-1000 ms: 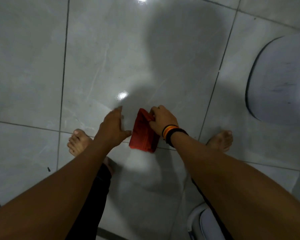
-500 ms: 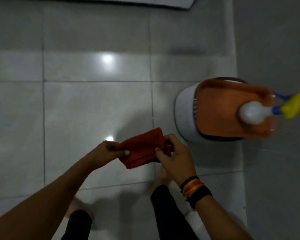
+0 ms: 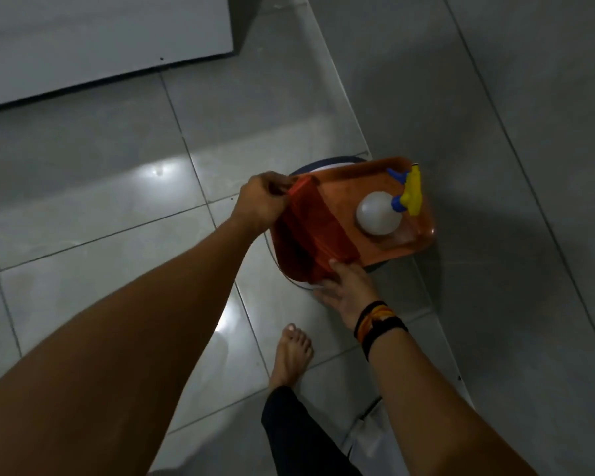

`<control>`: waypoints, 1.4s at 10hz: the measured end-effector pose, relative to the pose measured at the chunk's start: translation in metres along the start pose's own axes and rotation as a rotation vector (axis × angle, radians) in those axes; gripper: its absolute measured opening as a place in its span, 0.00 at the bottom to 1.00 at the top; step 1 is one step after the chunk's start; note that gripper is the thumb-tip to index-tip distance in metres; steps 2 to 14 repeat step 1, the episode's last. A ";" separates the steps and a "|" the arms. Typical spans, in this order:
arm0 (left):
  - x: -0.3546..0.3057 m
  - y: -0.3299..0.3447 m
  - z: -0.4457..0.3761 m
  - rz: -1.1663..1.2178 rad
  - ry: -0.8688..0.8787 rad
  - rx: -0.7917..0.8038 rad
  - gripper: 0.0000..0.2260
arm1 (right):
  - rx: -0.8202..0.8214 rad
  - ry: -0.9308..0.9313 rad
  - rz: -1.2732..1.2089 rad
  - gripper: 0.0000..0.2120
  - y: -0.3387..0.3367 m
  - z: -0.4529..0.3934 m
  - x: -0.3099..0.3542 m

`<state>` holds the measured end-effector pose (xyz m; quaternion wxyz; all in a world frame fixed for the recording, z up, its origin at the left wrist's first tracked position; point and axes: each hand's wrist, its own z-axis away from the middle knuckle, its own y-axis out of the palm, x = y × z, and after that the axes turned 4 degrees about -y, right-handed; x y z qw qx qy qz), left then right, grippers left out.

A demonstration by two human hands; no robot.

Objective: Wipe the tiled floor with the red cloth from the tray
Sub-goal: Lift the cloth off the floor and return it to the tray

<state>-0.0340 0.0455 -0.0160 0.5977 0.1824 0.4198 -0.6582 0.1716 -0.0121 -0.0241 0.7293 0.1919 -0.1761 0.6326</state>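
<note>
The red cloth (image 3: 310, 231) is folded into a long strip and stretched over the left end of the orange tray (image 3: 364, 183). My left hand (image 3: 260, 202) pinches its far end near the tray's upper left corner. My right hand (image 3: 346, 290), with dark and orange wristbands, holds the near end at the tray's front edge. The tray rests on a white round stool (image 3: 301, 285), mostly hidden beneath it. Grey tiled floor (image 3: 117, 187) lies all around.
A white spray bottle (image 3: 378, 216) with a yellow and blue trigger stands on the tray's right half. The grey wall (image 3: 529, 132) rises to the right. A white panel (image 3: 83, 39) fills the top left. My bare foot (image 3: 291, 355) is below the tray.
The cloth was on the floor between my hands, then lifted. I have turned toward the tray, and the cloth is now held stretched over its left end.
</note>
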 end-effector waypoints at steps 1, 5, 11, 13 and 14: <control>-0.011 0.005 0.014 -0.263 0.088 -0.047 0.16 | 0.125 0.143 0.240 0.10 -0.007 0.016 -0.037; -0.011 0.005 0.014 -0.263 0.088 -0.047 0.16 | 0.125 0.143 0.240 0.10 -0.007 0.016 -0.037; -0.011 0.005 0.014 -0.263 0.088 -0.047 0.16 | 0.125 0.143 0.240 0.10 -0.007 0.016 -0.037; -0.011 0.005 0.014 -0.263 0.088 -0.047 0.16 | 0.125 0.143 0.240 0.10 -0.007 0.016 -0.037; -0.011 0.005 0.014 -0.263 0.088 -0.047 0.16 | 0.125 0.143 0.240 0.10 -0.007 0.016 -0.037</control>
